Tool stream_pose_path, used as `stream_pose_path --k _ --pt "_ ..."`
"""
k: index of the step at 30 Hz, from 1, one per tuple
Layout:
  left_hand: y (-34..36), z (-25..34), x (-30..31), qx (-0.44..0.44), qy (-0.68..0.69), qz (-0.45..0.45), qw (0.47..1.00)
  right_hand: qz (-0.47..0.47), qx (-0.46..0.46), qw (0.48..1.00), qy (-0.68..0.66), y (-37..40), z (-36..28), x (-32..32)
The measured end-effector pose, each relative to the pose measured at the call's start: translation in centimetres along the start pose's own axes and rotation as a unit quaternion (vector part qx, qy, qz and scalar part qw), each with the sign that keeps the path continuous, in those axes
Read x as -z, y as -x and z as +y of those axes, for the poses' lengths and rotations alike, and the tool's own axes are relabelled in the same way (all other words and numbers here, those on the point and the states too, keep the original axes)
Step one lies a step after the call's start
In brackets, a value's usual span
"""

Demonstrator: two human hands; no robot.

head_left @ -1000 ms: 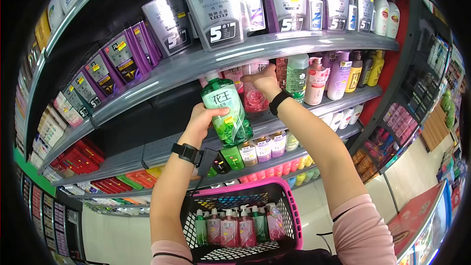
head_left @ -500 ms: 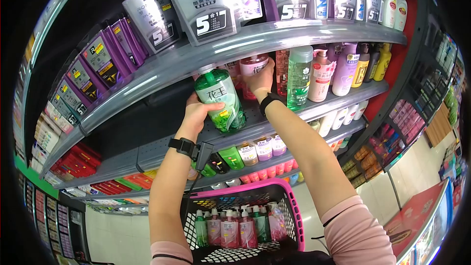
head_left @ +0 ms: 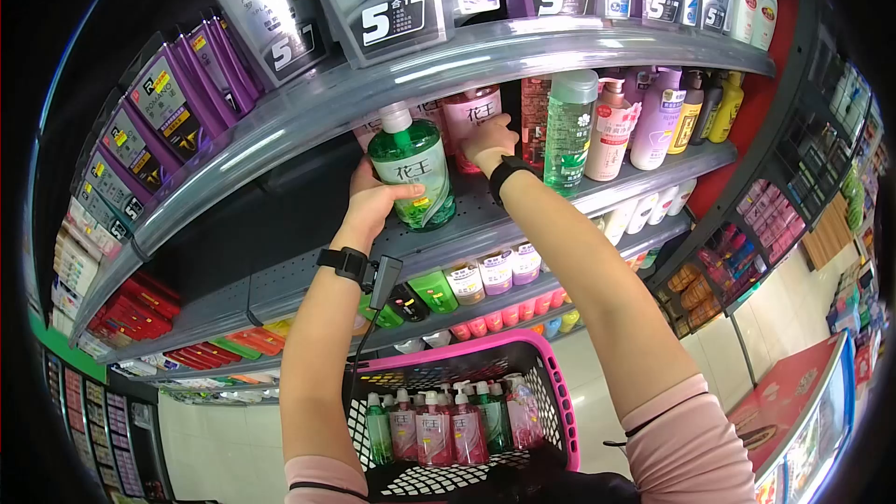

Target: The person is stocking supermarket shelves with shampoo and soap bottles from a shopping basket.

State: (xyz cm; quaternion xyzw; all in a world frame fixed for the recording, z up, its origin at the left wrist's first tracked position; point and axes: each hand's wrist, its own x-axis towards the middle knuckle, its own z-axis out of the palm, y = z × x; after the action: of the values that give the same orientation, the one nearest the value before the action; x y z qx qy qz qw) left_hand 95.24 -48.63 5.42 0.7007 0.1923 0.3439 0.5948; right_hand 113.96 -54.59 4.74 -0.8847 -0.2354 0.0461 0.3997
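My left hand [head_left: 375,198] is wrapped around a green pump bottle [head_left: 411,173] with a white pump top, its thumb across the label. The bottle is upright at the front of the middle shelf. My right hand [head_left: 490,142] has its fingers curled in and pressed against the front of a pink pump bottle [head_left: 472,112] farther back on that shelf. The pink bottle's top is hidden by the shelf above. Behind the green bottle, more pink bottles show in part.
Below me a pink-rimmed black basket [head_left: 551,383] holds several pink and green pump bottles [head_left: 434,429]. A clear green bottle [head_left: 570,131] and a pink pump bottle with a bow [head_left: 611,131] stand right of my hand. The upper shelf's edge [head_left: 448,61] overhangs the bottles.
The green bottle has gone from tilted to upright and settled toward the shelf, with my left hand still on it. The pink bottle and my right hand have shifted slightly left.
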Motion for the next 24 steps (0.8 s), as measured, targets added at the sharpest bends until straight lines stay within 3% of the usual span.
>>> stream_pose_path --k 5,6,7,9,10,11,12,13,14,15,17,21,24 --pt "0.1 0.3 0.2 0.006 0.001 -0.019 1.0 0.084 0.047 0.99 0.103 -1.9 0.4 -3.3" --pt "0.3 0.4 0.2 0.013 -0.017 -0.028 0.999 0.054 0.027 0.996 0.062 -2.2 0.2 -3.2" --pt "0.4 0.6 0.3 0.021 -0.034 -0.036 0.999 0.132 -0.012 0.98 -0.146 -1.8 0.0 -3.6" --pt "0.6 0.9 0.7 0.016 -0.065 -0.047 0.997 0.05 0.023 0.994 0.095 -3.5 -0.2 -3.3" --pt "0.8 1.3 0.7 0.013 -0.162 -0.044 0.986 0.057 0.011 0.99 0.126 -3.7 -0.7 -2.9" --pt "1.0 1.8 0.6 0.01 -0.258 -0.041 0.965 0.012 0.007 0.992 0.121 -3.8 -0.8 -2.1" --pt "1.4 2.7 0.2 0.083 -0.237 -0.045 0.967 -0.011 -0.018 0.994 0.103 -4.1 -0.9 -1.7" --pt "1.0 2.1 0.3 0.083 -0.239 -0.042 0.967 -0.033 -0.043 0.995 0.083 -4.2 -1.4 -1.1" --pt "0.5 1.3 0.4 0.074 -0.224 -0.045 0.971 -0.058 -0.103 0.993 -0.025 -4.3 -1.8 -0.5" --pt "0.4 1.0 0.4 0.064 -0.211 -0.048 0.974 -0.061 -0.102 0.993 -0.027 -4.6 -1.6 -0.7" --pt "0.2 0.5 -0.1 0.054 -0.209 -0.027 0.976 -0.009 -0.135 0.971 -0.197 -5.2 -1.3 -0.9" --pt "-1.1 0.0 -1.2 0.055 -0.217 -0.014 0.975 -0.018 -0.059 0.986 -0.156 -7.2 0.1 -2.0" --pt "-2.1 -0.3 -2.1 0.048 -0.242 0.003 0.969 -0.009 -0.084 0.987 -0.134 -6.8 -0.1 -2.4"
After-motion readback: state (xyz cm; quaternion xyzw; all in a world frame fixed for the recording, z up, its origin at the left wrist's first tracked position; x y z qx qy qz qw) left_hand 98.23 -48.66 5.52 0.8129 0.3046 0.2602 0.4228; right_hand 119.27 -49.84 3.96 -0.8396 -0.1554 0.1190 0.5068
